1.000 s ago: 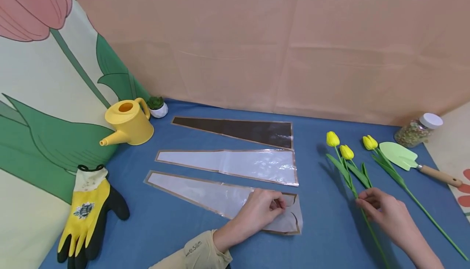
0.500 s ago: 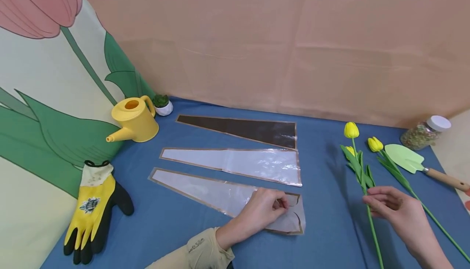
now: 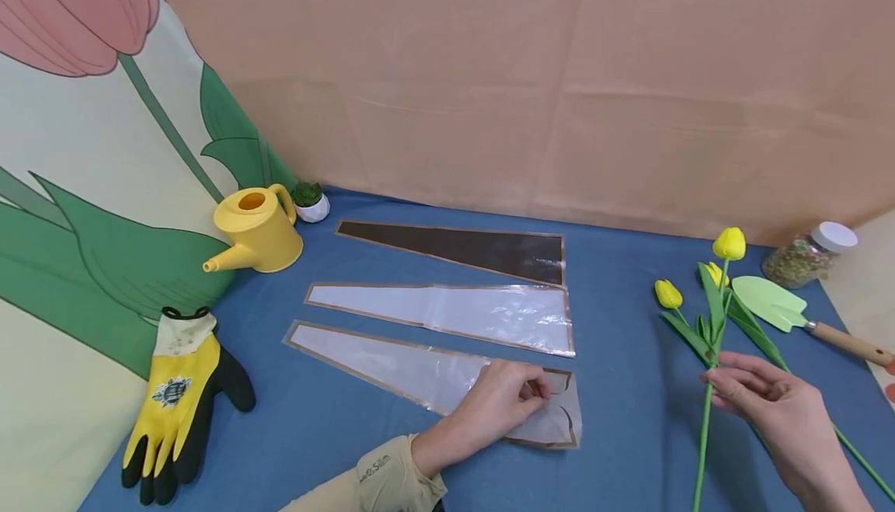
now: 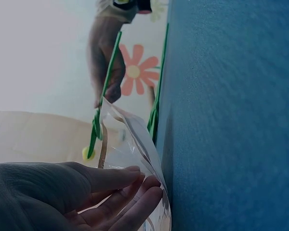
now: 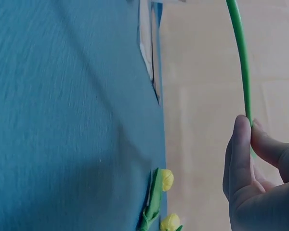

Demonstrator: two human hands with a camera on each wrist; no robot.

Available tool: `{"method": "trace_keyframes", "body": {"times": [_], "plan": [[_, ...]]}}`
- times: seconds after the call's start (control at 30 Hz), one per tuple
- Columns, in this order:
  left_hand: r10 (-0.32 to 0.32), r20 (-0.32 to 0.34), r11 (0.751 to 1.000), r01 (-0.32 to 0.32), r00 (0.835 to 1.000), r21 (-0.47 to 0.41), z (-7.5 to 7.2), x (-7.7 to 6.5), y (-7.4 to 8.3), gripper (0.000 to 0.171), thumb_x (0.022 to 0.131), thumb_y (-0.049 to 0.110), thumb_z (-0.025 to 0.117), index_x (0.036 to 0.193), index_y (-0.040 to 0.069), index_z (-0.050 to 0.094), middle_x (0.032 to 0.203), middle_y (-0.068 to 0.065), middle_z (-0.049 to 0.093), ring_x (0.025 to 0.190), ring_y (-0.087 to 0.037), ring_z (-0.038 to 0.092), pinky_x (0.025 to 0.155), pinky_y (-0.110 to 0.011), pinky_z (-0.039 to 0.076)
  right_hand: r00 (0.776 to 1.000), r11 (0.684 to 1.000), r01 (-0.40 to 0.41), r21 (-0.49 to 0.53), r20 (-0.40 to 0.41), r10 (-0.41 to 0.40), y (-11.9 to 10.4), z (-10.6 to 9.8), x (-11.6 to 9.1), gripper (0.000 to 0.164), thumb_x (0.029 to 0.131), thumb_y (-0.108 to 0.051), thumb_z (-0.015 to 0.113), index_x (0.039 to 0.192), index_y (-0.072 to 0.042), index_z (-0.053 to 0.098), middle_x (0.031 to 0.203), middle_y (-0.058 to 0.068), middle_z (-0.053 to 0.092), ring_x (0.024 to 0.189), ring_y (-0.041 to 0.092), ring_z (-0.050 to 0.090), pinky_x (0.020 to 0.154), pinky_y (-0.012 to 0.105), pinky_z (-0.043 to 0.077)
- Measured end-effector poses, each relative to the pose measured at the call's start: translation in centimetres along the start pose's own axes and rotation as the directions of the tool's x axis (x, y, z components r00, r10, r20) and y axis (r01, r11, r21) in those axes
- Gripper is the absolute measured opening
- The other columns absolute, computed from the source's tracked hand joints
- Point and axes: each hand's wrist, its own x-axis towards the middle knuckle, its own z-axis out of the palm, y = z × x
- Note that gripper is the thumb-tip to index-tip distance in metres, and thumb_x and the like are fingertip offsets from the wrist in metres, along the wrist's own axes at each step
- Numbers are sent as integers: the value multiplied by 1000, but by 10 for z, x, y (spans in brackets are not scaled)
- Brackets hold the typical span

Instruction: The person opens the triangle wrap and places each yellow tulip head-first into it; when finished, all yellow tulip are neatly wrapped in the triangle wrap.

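My right hand (image 3: pixel 783 411) pinches the green stem of a yellow tulip (image 3: pixel 729 244) between thumb and fingers. The tulip is raised off the blue cloth, flower pointing away. In the right wrist view its stem (image 5: pixel 242 57) runs up from the fingertips. My left hand (image 3: pixel 496 403) pinches the wide end of the nearest flower sleeve (image 3: pixel 377 353), a tapered, whitish wrapper with a brown border. The left wrist view shows the sleeve's mouth (image 4: pixel 127 130) gaping above the fingers. Two other yellow tulips lie on the cloth, one tulip (image 3: pixel 669 294) left of the raised stem, the other partly hidden behind it.
Behind the held sleeve lie a white sleeve (image 3: pixel 489 314) and a dark brown sleeve (image 3: pixel 482 252). To the left are a yellow watering can (image 3: pixel 259 228), a small potted succulent (image 3: pixel 310 201) and a gardening glove (image 3: pixel 182 395). A trowel (image 3: pixel 769 302) and a lidded jar (image 3: pixel 804 256) stand right.
The right hand has lifted one tulip off the cloth and moved it to the right, away from the tulip beside it. The left hand stays on the sleeve's end.
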Motion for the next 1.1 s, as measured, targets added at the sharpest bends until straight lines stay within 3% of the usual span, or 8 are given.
{"method": "trace_keyframes", "body": {"times": [0.17,0.27,0.43,0.63,0.87,1.1], "plan": [[-1,-4,1000,1,1000,-5,1,0,0,18,91,-2,83,87,14,78,82,12,74,72,14,60,68,-8,48,999,973,-35,230,22,30,4,-3,-2,14,104,-7,71,116,-14,69,94,-8,78,87,7,76,72,27,63],[2,-5,1000,-2,1000,0,2,0,-1,17,92,-1,83,87,14,78,83,11,75,72,14,60,69,-8,47,998,938,-59,341,49,45,4,-3,-3,17,104,-4,71,105,-21,75,94,-4,79,87,8,76,73,26,62],[-2,-9,1000,2,1000,-2,1,1,-1,15,91,0,84,88,14,79,84,10,76,72,14,61,69,-7,47,993,867,-98,489,101,55,3,-4,-7,19,107,-2,64,103,-16,77,96,-1,79,90,10,76,76,28,62],[-12,-1,1000,12,1000,-23,0,1,-1,15,91,-1,84,89,13,79,85,9,76,73,10,64,69,-9,49,998,796,-37,604,64,-2,0,-1,-15,20,108,1,60,104,-10,76,96,4,79,87,14,76,78,29,63],[-12,-3,999,12,1000,-34,-1,0,-1,15,91,-2,84,88,11,79,84,6,76,73,8,64,67,-9,49,999,778,13,628,-45,20,-6,6,-26,18,106,0,64,100,-8,78,93,4,80,81,14,77,75,27,63],[-6,-5,999,6,1000,-37,-2,2,1,13,91,-1,84,88,10,79,84,4,76,72,7,63,67,-9,49,986,718,66,693,-154,59,-12,12,-34,12,102,2,69,99,-3,79,95,8,81,82,16,79,73,28,63]]}}
